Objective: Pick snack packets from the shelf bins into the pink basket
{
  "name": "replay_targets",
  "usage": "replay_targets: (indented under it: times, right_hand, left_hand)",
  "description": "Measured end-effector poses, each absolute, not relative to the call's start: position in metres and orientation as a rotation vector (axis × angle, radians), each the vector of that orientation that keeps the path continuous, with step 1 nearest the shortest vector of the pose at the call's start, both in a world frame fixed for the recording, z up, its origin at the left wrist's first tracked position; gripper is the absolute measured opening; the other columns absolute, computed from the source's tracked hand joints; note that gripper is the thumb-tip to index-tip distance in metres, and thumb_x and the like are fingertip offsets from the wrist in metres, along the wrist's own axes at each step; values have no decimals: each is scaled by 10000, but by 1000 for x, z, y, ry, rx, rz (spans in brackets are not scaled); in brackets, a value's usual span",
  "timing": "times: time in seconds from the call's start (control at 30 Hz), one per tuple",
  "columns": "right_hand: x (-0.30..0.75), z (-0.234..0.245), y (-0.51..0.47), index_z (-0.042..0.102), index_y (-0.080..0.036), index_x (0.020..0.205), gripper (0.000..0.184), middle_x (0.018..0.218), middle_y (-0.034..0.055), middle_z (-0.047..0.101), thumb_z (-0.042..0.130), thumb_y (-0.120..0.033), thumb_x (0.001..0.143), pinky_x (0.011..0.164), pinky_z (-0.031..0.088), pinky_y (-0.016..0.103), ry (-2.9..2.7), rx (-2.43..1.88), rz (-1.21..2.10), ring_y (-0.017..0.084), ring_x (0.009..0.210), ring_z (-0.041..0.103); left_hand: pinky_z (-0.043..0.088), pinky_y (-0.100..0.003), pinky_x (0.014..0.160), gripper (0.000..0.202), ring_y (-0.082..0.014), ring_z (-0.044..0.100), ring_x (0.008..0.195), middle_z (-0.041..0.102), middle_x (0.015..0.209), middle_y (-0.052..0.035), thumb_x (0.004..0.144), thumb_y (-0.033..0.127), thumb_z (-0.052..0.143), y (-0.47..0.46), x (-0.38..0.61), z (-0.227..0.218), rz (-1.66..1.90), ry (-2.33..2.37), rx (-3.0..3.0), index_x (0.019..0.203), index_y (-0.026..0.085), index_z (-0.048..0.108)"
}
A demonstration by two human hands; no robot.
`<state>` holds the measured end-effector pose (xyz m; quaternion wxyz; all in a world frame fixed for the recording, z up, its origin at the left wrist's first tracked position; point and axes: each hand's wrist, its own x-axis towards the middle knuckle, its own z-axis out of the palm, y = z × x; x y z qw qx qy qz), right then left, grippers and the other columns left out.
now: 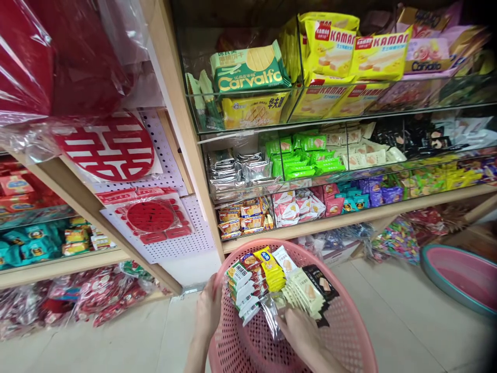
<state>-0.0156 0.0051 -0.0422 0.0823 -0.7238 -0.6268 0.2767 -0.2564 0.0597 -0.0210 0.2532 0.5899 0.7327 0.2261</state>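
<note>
A pink plastic basket with a perforated wall stands before the shelves. My left hand grips its left rim. Inside, my right hand is closed on shiny silver snack packets; its fingertips are partly hidden. Around them, snack packets stand in rows: white-and-green packets on the left, yellow packets behind, cream packets and black packets on the right. A white packet lies at the back, and brown-red packets sit between the green and yellow ones.
Glass-fronted shelves hold many snack packs, with silver packets at the left of the middle tier. A pink and teal tub stands on the floor at right. Red decorations hang on a pegboard at left.
</note>
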Motion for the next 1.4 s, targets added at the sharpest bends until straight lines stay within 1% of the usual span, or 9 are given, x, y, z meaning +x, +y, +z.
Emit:
replay_targets:
  times: [0.27, 0.4, 0.53, 0.73, 0.87, 1.07, 1.13, 1.23, 1.4]
  right_hand:
    - [-17, -53, 6, 642, -163, 931, 229, 823, 163, 726, 531, -332, 822, 654, 450, 362, -1884, -2142, 802, 302, 795, 687]
    - [-19, -53, 5, 640, -159, 887, 227, 840, 180, 723, 538, -350, 819, 666, 451, 379, -1907, -2165, 802, 317, 804, 688]
    - [-21, -50, 6, 626, -146, 950, 231, 866, 190, 722, 515, -311, 832, 668, 454, 387, -1914, -2150, 816, 328, 822, 689]
    - [-25, -51, 2, 584, -123, 1021, 242, 880, 162, 731, 508, -251, 830, 696, 475, 353, -1933, -2235, 722, 292, 842, 698]
    - [-26, -48, 1, 583, -117, 1045, 284, 884, 147, 736, 505, -298, 841, 703, 491, 351, -1968, -2258, 668, 289, 844, 700]
    - [-36, -32, -2, 444, -104, 1317, 473, 838, 130, 739, 428, -310, 892, 693, 507, 356, -2083, -2199, 604, 288, 799, 704]
    - [-44, -28, -4, 487, -122, 1294, 435, 853, 131, 737, 374, -279, 905, 713, 514, 363, -2160, -2105, 648, 285, 811, 703]
    - [-55, -30, -5, 603, -115, 1157, 366, 959, 161, 726, 420, -240, 866, 776, 519, 370, -2216, -1997, 813, 295, 903, 690]
    - [-65, -44, 2, 552, -47, 1227, 454, 1025, 209, 707, 489, -191, 802, 798, 525, 375, -2136, -2049, 1037, 307, 961, 677]
  left_hand:
    - [450, -347, 922, 496, -230, 604, 1119, 679, 1144, -151, 902, 351, 326, 59, -256, -18, 619, 1958, 1579, 1323, 121, 451]
    - [441, -352, 915, 501, -234, 603, 1098, 690, 1095, -150, 900, 354, 327, 59, -255, -15, 619, 1953, 1568, 1324, 117, 449]
    - [449, -349, 888, 518, -236, 614, 1063, 699, 1048, -148, 898, 371, 320, 58, -255, -13, 623, 1939, 1559, 1330, 109, 438]
    - [443, -356, 899, 512, -239, 613, 1063, 695, 1063, -154, 896, 356, 322, 58, -254, -13, 627, 1934, 1556, 1329, 110, 441]
    - [447, -339, 904, 498, -225, 625, 1054, 693, 1092, -144, 891, 355, 338, 59, -255, -15, 639, 1950, 1558, 1311, 118, 463]
    - [445, -344, 938, 494, -228, 602, 1127, 681, 1141, -152, 894, 350, 336, 59, -255, -18, 658, 1948, 1579, 1309, 116, 467]
    - [443, -341, 947, 493, -228, 588, 1155, 666, 1176, -156, 895, 349, 336, 59, -256, -19, 664, 1949, 1589, 1307, 114, 471]
    - [438, -346, 959, 501, -236, 575, 1177, 637, 1229, -167, 899, 348, 328, 59, -255, -19, 655, 1960, 1597, 1314, 103, 464]
    - [429, -332, 972, 494, -226, 566, 1189, 617, 1273, -145, 899, 333, 321, 59, -254, -16, 627, 1970, 1592, 1317, 108, 459]
